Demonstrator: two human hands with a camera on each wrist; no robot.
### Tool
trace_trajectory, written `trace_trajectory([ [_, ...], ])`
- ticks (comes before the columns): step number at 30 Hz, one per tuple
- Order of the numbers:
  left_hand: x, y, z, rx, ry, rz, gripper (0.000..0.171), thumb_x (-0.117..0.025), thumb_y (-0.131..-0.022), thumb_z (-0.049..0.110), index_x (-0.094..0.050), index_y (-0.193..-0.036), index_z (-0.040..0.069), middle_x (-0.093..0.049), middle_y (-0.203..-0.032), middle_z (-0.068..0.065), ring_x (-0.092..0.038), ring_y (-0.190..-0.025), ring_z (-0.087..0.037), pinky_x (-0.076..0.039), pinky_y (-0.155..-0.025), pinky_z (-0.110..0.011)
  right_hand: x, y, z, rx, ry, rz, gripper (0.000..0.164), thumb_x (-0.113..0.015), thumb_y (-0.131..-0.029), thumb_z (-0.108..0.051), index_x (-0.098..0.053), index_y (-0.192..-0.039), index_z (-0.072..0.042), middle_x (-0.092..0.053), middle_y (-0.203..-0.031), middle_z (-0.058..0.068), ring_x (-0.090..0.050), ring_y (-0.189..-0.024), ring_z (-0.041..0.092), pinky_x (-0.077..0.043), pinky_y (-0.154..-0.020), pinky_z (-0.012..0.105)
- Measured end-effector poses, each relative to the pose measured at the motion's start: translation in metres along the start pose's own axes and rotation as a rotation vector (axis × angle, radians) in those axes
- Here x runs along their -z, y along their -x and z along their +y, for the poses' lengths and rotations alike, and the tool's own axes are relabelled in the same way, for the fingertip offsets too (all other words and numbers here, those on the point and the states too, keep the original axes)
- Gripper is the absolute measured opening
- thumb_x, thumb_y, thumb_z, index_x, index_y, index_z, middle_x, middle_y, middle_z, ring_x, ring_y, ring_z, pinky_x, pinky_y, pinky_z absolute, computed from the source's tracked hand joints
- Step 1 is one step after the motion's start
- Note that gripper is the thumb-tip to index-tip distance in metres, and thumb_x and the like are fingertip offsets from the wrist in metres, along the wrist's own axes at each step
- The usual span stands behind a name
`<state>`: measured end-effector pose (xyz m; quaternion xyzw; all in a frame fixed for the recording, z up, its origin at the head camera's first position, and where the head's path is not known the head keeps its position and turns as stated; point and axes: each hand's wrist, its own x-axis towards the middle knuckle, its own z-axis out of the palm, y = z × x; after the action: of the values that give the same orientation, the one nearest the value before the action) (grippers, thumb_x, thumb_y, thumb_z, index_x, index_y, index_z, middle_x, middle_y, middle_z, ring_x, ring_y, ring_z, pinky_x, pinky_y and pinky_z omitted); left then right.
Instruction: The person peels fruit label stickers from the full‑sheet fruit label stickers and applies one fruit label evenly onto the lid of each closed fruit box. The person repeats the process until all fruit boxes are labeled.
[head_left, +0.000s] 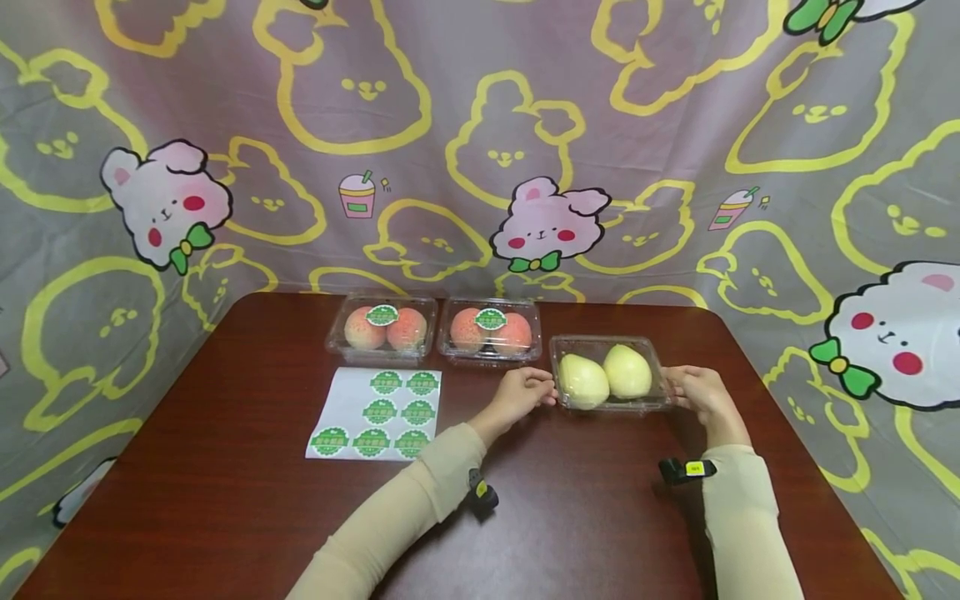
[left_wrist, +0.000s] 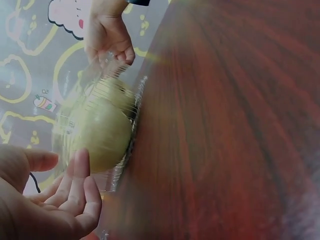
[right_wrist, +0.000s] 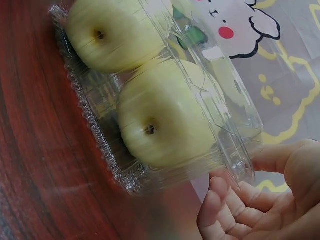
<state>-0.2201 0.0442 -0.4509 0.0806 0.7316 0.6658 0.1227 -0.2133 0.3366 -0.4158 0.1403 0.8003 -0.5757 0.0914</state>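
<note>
A clear plastic fruit box [head_left: 611, 407] with two pale yellow-green pears [head_left: 627, 372] is between the two hands, right of centre on the table. Its lid is down, with no label showing on it. At the box's right end, the right hand [head_left: 696, 392] pinches the corner, thumb on one side and fingers curled on the other, as the right wrist view shows. My left hand [head_left: 522, 396] is at the left end. In the left wrist view its thumb and fingers are spread apart, with fingertips [left_wrist: 81, 162] right at the plastic.
Two clear boxes of peaches [head_left: 406, 329], each bearing a round green label [head_left: 491, 319], stand along the table's back. In front of them lies a white sheet [head_left: 341, 400] with several green round stickers [head_left: 371, 442]. A patterned curtain [head_left: 420, 179] hangs behind the brown table [head_left: 225, 500].
</note>
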Motion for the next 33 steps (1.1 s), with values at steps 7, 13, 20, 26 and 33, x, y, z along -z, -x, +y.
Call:
trace_trajectory([
  [7,-0.004,-0.008,0.000,-0.023,-0.035,0.067,0.030,-0.067,-0.087,0.006,-0.063,-0.112,-0.011,-0.071,-0.097,-0.029,-0.073,-0.083,-0.035,-0.059,-0.079,-0.038,-0.001,-0.007,0.004,0.021,-0.076,0.000,0.020,-0.050,-0.096,-0.012,-0.065,-0.087,-0.021,-0.062,-0.069,-0.021,-0.058,-0.066,-0.005,-0.052,-0.062,0.014],
  [13,-0.004,-0.008,0.002,-0.007,-0.056,0.077,0.030,-0.069,-0.085,0.005,-0.063,-0.112,-0.009,-0.072,-0.097,-0.028,-0.073,-0.083,-0.035,-0.057,-0.070,-0.025,-0.001,-0.009,0.006,0.015,-0.081,-0.001,0.013,-0.050,-0.096,-0.012,-0.064,-0.096,-0.013,-0.062,-0.069,-0.019,-0.058,-0.066,-0.003,-0.052,-0.062,0.016],
  [20,-0.001,-0.006,0.004,0.010,-0.074,0.052,0.030,-0.068,-0.086,0.005,-0.062,-0.111,-0.009,-0.072,-0.097,-0.027,-0.073,-0.084,-0.036,-0.055,-0.065,-0.023,0.001,-0.008,0.005,0.017,-0.056,-0.061,0.030,-0.051,-0.098,-0.014,-0.053,-0.120,0.006,-0.062,-0.074,-0.017,-0.060,-0.069,-0.001,-0.054,-0.067,0.016],
  [26,0.003,-0.005,0.004,0.062,-0.056,0.008,0.031,-0.069,-0.086,0.006,-0.061,-0.113,-0.008,-0.072,-0.100,-0.027,-0.073,-0.073,-0.022,-0.057,-0.071,-0.030,0.005,-0.008,0.006,0.025,-0.051,-0.126,0.032,-0.049,-0.097,-0.007,-0.051,-0.124,0.010,-0.064,-0.076,-0.017,-0.062,-0.073,-0.003,-0.055,-0.069,0.016],
  [33,0.006,0.001,0.008,0.088,-0.044,-0.036,0.029,-0.069,-0.085,0.005,-0.060,-0.110,-0.008,-0.071,-0.100,-0.028,-0.065,-0.064,-0.005,-0.056,-0.067,-0.026,0.011,-0.002,0.006,0.065,-0.096,-0.232,0.015,-0.050,-0.096,-0.004,-0.063,-0.099,-0.010,-0.068,-0.077,-0.015,-0.065,-0.072,-0.001,-0.055,-0.068,0.017],
])
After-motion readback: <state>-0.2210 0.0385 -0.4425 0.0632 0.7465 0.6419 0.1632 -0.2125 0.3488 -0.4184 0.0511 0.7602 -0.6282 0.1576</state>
